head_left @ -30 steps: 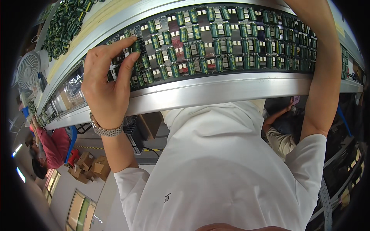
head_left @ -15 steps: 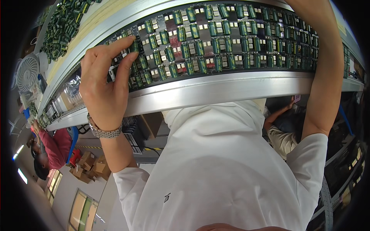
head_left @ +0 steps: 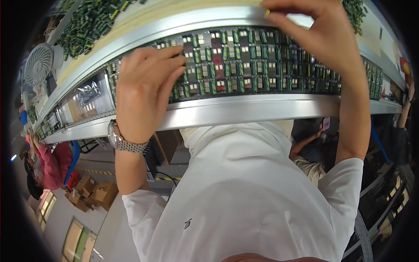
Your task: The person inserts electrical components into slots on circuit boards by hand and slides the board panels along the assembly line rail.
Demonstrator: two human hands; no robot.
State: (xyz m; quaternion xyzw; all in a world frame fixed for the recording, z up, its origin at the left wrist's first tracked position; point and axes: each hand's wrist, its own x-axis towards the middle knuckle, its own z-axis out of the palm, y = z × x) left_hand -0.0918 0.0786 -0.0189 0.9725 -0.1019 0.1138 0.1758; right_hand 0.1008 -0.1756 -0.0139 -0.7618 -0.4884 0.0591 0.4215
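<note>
Under my left hand (head_left: 146, 85) lies a long panel of dark circuit boards (head_left: 216, 61), set with rows of green cylindrical capacitors (head_left: 225, 53) and small pale blocks. The thumb and index finger of that hand point right over the boards, with a gap between their tips. I see nothing held there. My right hand (head_left: 321, 35) is raised above the far metal rail, thumb and finger pinched on a small yellow-tipped part (head_left: 267, 12). Its exact kind is too small to tell. The right forearm crosses over the panel's right end.
Metal rails (head_left: 244, 107) border the panel near and far. Loose capacitors lie heaped at far left (head_left: 89, 28) and far right (head_left: 354, 16). A white fan (head_left: 38, 64) stands at left. Co-workers sit at left (head_left: 54, 163) and right (head_left: 310, 168); cardboard boxes (head_left: 104, 194) lie on the floor.
My right hand, whose fingers were out of the picture at the top, has come back into view with a small part pinched. My left hand has moved right along the boards.
</note>
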